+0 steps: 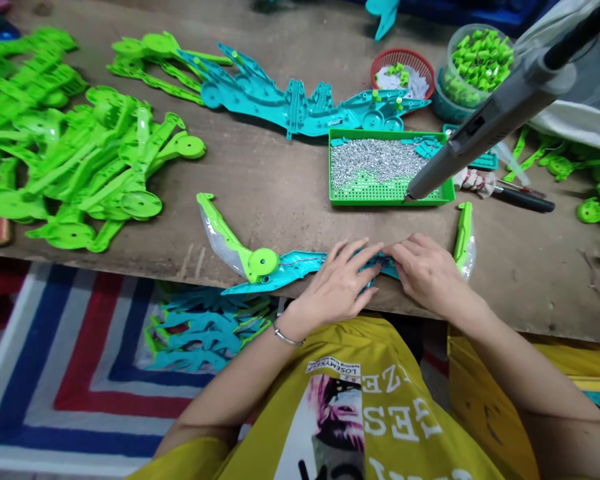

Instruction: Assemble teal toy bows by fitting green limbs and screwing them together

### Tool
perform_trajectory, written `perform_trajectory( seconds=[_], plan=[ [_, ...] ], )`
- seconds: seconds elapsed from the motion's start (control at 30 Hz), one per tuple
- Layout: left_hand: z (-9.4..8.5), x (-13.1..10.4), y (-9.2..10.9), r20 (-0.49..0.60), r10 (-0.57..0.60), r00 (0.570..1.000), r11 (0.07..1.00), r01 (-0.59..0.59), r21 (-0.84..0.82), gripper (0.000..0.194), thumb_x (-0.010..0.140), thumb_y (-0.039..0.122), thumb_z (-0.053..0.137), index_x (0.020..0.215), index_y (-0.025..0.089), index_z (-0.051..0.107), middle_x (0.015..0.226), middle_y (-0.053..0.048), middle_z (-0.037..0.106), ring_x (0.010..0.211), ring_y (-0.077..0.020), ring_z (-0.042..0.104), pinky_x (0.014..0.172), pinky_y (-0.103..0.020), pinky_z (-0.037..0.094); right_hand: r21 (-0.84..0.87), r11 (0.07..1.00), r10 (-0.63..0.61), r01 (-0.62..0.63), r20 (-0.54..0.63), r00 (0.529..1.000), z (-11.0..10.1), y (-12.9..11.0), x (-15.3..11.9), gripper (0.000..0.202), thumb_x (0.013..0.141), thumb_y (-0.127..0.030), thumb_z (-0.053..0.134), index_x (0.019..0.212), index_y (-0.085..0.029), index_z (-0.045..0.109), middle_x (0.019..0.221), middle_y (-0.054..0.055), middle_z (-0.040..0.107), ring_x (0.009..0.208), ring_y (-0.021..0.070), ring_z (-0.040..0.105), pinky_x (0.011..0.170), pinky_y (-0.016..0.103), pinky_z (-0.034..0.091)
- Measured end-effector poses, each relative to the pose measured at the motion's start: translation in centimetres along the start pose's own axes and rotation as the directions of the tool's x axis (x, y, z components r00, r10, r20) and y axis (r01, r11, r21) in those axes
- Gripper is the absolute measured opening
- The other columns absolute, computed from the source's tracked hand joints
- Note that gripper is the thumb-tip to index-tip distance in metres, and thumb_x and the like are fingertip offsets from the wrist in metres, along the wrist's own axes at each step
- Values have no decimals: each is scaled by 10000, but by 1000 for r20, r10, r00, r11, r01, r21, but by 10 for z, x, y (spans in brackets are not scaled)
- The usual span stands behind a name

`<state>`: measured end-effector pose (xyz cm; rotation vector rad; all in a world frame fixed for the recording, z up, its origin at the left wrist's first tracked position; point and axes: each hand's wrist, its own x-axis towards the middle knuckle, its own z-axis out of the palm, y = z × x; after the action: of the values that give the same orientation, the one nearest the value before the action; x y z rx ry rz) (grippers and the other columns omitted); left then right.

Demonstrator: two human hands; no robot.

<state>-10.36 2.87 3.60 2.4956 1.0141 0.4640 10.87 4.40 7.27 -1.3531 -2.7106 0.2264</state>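
Observation:
A teal plastic toy bow [293, 268] lies along the table's front edge, with a green arm [264, 263] at its left end and another green arm [463, 240] at its right. Each arm carries a clear, curved plastic piece. My left hand [343, 279] lies across the middle of the bow, fingers over its far side and thumb at its near side, holding it. Close beside it, my right hand [427, 272] is closed, its fingertips pinched together at the bow's middle. What those fingertips hold is hidden. A thin wire runs along the teal body near the left arm.
A grey power screwdriver [480, 120] hangs over a green tray [393, 202] of screws. Behind lies another teal bow body [275, 107]. Green parts [90, 160] pile up at left. A red basket [420, 55] and a tub of green pieces [481, 60] stand at back right.

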Motion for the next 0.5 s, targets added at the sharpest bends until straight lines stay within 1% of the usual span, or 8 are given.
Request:
perform_trajectory(
  seconds=[0.1,0.23,0.4,0.5],
  plan=[
    [3,-1,-1,-4,3,1000,1000,-3,-8,345,935,311,618,1247,165,648,1497,-130,513,1444,-319,381,1206,-579,286,-38,999,-17,17,-14,1000,0,-5,0,255,935,-78,452,997,-179,678,775,89,649,795,249,527,729,359,428],
    [5,-3,0,-37,-10,999,999,9,-39,379,931,309,625,1273,146,626,1459,-162,532,1426,-326,411,1197,-582,310,-24,998,-55,53,-51,997,8,-1,-6,286,973,-113,433,1009,-201,703,844,86,711,813,231,581,757,358,467],
    [8,-5,3,-72,-46,996,997,42,-67,440,903,349,674,1279,130,608,1461,-208,512,1425,-358,408,1169,-614,341,132,991,43,-23,-151,988,25,8,-16,290,968,-146,492,1098,-257,726,946,60,765,862,200,687,793,337,536],
    [12,-5,2,-77,-38,996,998,34,-51,482,871,395,721,1254,122,617,1477,-229,497,1422,-368,417,1155,-616,362,199,980,71,-27,-216,974,31,8,-17,267,957,-146,521,1072,-257,735,943,52,776,849,188,721,788,318,560]
  ],
)
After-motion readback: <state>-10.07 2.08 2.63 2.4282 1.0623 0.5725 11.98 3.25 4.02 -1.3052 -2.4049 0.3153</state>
